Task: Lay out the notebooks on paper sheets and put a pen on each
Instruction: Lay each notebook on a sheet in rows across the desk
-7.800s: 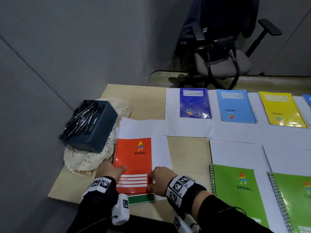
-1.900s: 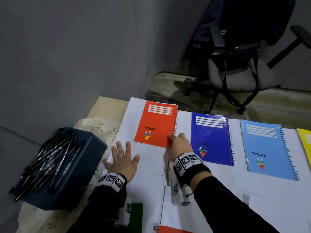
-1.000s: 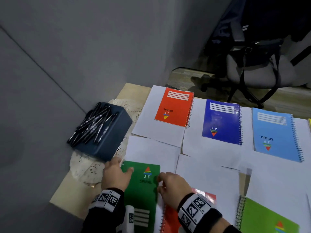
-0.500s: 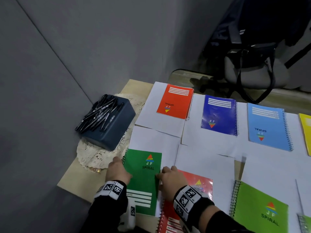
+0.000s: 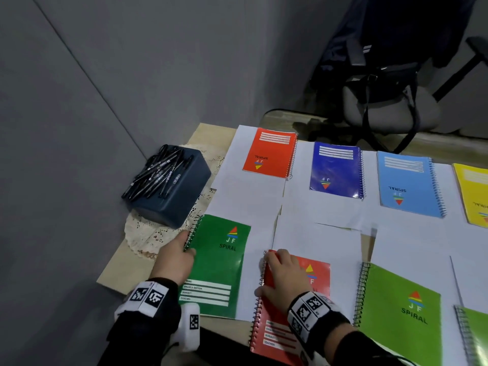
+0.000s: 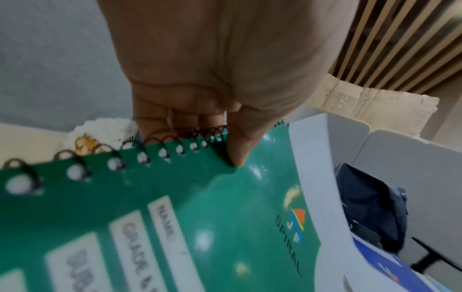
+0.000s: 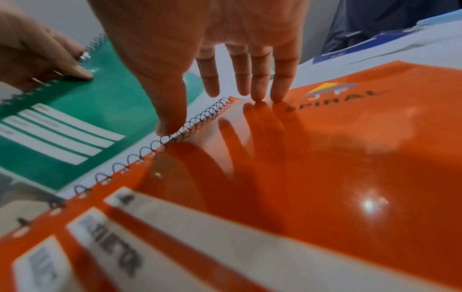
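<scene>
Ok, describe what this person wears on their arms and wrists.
Both arms are in black long sleeves. The left hand and right hand are bare, without gloves. Each wrist carries a band of black-and-white square code markers, with a white tagged block hanging under the left wrist. A thin black cable runs along the right sleeve.

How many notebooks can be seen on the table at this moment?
8. Far row: orange-red, dark blue, light blue, yellow. Near row: dark green, red, light green, another green cut off at the right edge. More may lie outside the view.
</scene>
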The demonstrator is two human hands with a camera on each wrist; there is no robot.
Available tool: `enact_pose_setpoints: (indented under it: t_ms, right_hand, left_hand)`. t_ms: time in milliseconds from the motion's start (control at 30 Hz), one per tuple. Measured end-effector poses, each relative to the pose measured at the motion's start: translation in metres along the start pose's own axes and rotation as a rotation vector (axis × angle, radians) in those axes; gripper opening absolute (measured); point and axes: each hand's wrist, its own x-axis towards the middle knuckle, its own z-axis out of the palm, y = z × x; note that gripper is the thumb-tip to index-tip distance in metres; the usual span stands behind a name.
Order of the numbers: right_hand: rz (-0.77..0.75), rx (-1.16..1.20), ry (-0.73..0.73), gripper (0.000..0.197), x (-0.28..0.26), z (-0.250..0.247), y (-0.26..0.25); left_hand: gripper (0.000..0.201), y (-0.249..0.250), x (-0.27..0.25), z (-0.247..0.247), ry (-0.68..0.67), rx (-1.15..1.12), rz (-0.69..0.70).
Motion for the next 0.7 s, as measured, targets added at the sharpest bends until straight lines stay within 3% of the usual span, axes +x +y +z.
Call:
enact_pose_setpoints:
  t_ms: [200, 400, 700]
  right_hand:
    - [0.002, -0.016, -0.108, 0.061, 0.003, -0.009, -0.001]
    - [-0.1, -0.157, -0.157, 0.072, 0.003, -0.008, -0.002]
    - [-0.211, -0.318, -0.254, 0.05, 0.002, -0.021, -0.008]
  left_hand:
    - [0.045, -0.017, 0.009, -0.022, -0.035, -0.029, -0.079]
    - [0.059, -0.014, 0.025, 0.004, -0.077, 0.11, -0.188]
    - [0.045, -0.016, 0.037, 0.035, 0.003, 0.133, -0.245]
